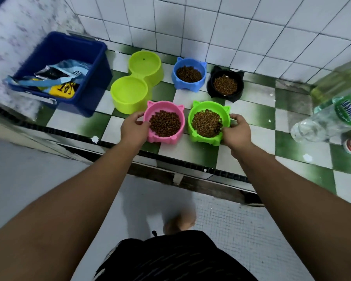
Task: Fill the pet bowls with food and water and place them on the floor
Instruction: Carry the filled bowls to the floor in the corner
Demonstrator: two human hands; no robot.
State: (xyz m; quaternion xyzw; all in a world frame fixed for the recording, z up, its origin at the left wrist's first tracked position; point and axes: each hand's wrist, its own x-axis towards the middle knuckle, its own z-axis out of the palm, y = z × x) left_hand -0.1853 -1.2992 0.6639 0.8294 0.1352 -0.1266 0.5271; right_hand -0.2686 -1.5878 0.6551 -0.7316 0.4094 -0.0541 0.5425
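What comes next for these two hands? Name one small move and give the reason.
Probably lift both bowls straight up, level. The left hand grips the pink bowl and the right hand grips the green bowl; both are heaped with kibble and sit on the counter, not the floor.

White square-tiled wall (pixel 221 27) ran across the top of the frame, a green-and-white checkered counter (pixel 272 142) below it, pale floor (pixel 39 189) at lower left.

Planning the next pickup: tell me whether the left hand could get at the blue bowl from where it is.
Probably yes. The left hand is now shut on the pink bowl; once freed, the path to the blue bowl behind looks open.
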